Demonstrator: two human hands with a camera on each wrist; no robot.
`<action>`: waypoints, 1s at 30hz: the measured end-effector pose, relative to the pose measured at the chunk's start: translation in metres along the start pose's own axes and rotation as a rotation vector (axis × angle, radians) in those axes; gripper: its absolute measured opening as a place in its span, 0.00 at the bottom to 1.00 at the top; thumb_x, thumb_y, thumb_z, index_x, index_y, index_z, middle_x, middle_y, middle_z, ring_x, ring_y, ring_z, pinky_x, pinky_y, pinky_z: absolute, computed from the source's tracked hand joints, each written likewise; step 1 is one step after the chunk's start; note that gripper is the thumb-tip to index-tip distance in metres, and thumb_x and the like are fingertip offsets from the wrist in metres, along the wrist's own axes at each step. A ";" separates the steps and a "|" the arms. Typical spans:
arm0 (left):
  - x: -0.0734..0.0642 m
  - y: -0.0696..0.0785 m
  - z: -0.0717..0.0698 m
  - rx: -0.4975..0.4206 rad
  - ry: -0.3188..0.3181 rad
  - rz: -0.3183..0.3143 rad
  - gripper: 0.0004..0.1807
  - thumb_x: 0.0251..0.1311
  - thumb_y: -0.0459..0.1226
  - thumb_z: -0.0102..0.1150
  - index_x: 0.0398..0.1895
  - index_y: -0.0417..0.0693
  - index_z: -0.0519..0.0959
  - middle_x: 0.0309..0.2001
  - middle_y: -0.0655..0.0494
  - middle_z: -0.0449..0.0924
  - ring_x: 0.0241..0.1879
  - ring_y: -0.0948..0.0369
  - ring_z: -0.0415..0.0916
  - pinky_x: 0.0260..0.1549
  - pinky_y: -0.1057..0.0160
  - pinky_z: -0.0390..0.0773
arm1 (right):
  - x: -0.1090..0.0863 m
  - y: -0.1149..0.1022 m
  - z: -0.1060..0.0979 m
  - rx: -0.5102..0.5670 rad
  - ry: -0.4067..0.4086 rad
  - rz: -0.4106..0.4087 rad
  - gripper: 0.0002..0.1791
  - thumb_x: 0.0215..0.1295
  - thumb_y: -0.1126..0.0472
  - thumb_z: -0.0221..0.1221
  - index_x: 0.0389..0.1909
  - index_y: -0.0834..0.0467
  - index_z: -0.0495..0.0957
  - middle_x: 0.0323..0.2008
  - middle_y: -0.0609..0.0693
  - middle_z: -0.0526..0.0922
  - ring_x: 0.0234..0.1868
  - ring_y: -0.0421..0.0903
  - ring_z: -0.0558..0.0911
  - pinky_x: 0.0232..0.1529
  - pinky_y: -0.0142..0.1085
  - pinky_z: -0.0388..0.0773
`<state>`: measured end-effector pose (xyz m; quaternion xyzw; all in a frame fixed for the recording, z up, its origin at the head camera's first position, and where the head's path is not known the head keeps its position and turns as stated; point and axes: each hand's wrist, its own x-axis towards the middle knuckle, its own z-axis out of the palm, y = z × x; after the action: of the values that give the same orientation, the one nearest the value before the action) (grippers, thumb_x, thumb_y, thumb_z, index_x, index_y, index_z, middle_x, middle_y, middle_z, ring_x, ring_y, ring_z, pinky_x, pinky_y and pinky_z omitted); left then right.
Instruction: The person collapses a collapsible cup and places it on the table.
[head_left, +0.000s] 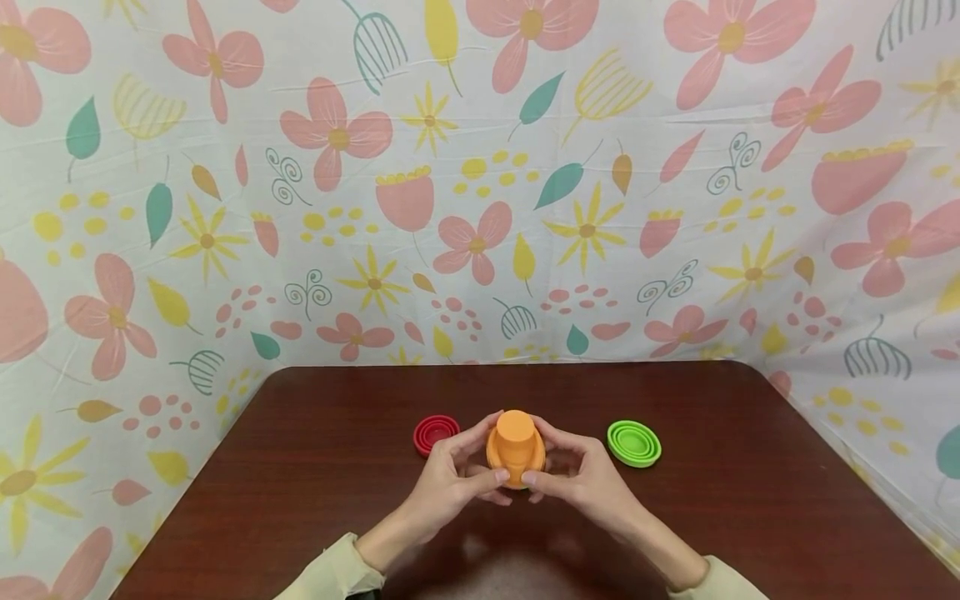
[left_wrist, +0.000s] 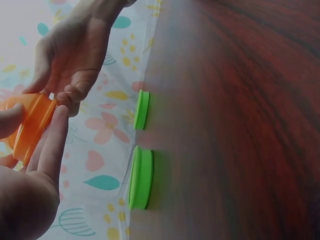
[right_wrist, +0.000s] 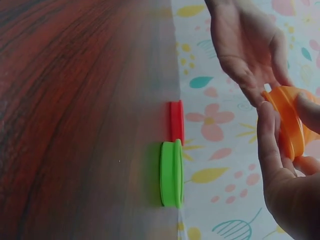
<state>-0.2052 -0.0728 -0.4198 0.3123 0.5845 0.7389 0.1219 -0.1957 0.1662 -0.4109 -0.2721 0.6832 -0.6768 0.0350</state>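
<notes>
An orange collapsible silicone cup (head_left: pixel 516 429) is held up over the table in both hands, its narrow end upward and its walls stepped out from the wide rim. My left hand (head_left: pixel 448 479) grips its left side, and my right hand (head_left: pixel 587 475) grips the right side. Both thumbs press on the near side while fingers wrap around and under the rim, as the left wrist view also shows on the orange cup (left_wrist: pixel 36 125). Fingertips of the two hands meet beneath it in the right wrist view, close by the cup's rim (right_wrist: pixel 281 122).
A flattened red cup (head_left: pixel 436 433) lies left behind my left hand. One flattened green cup (head_left: pixel 634 442) lies to the right; a second green cup (left_wrist: pixel 141 177) is mostly hidden by the hands in the head view. Patterned cloth (head_left: pixel 480 167) hangs behind the dark wooden table (head_left: pixel 300 500).
</notes>
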 end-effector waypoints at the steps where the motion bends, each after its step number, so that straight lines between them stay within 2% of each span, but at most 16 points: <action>1: 0.000 0.000 0.000 -0.005 -0.003 -0.004 0.39 0.69 0.25 0.63 0.81 0.51 0.65 0.74 0.43 0.70 0.44 0.43 0.88 0.41 0.46 0.89 | 0.000 0.000 0.000 0.000 -0.006 -0.002 0.41 0.64 0.73 0.70 0.77 0.67 0.65 0.49 0.62 0.86 0.35 0.52 0.88 0.34 0.52 0.90; 8: -0.001 -0.003 0.003 -0.041 -0.004 -0.026 0.41 0.70 0.23 0.62 0.83 0.53 0.63 0.74 0.41 0.70 0.48 0.47 0.88 0.44 0.43 0.88 | -0.001 0.000 -0.002 -0.001 -0.006 0.012 0.41 0.63 0.72 0.71 0.76 0.66 0.67 0.53 0.61 0.86 0.35 0.52 0.88 0.35 0.51 0.90; 12: -0.001 -0.002 0.004 -0.029 0.015 -0.007 0.41 0.67 0.22 0.63 0.83 0.46 0.62 0.73 0.41 0.72 0.49 0.48 0.88 0.45 0.44 0.88 | 0.000 -0.001 -0.001 0.006 -0.002 0.029 0.40 0.62 0.72 0.71 0.76 0.66 0.68 0.50 0.60 0.87 0.36 0.52 0.88 0.35 0.51 0.90; 17: 0.001 -0.001 0.005 -0.020 0.031 0.042 0.40 0.66 0.21 0.63 0.81 0.37 0.61 0.71 0.38 0.73 0.49 0.48 0.87 0.43 0.44 0.88 | 0.001 -0.001 -0.001 0.010 0.004 0.033 0.40 0.62 0.72 0.71 0.75 0.65 0.69 0.49 0.60 0.88 0.36 0.58 0.88 0.36 0.54 0.90; 20: 0.001 -0.002 0.006 -0.021 0.049 0.062 0.39 0.65 0.20 0.62 0.80 0.38 0.64 0.70 0.37 0.73 0.49 0.49 0.87 0.42 0.45 0.88 | 0.001 -0.002 0.000 0.015 0.000 0.030 0.39 0.63 0.72 0.71 0.75 0.67 0.69 0.50 0.61 0.88 0.38 0.57 0.88 0.36 0.53 0.90; 25: 0.000 -0.001 0.008 -0.028 0.087 0.068 0.38 0.64 0.20 0.64 0.78 0.39 0.67 0.70 0.37 0.74 0.49 0.51 0.87 0.41 0.47 0.89 | 0.002 -0.002 0.002 0.023 0.014 0.033 0.39 0.62 0.72 0.71 0.75 0.66 0.70 0.58 0.62 0.85 0.41 0.54 0.89 0.37 0.52 0.90; 30: 0.001 -0.002 0.010 -0.024 0.128 0.081 0.37 0.64 0.20 0.66 0.77 0.39 0.69 0.68 0.38 0.76 0.48 0.52 0.87 0.40 0.46 0.89 | 0.002 -0.004 0.004 0.014 0.041 0.051 0.39 0.63 0.72 0.70 0.75 0.67 0.69 0.56 0.63 0.85 0.41 0.53 0.88 0.37 0.50 0.90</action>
<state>-0.2003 -0.0634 -0.4202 0.2862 0.5690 0.7688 0.0579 -0.1949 0.1623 -0.4065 -0.2403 0.6857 -0.6859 0.0402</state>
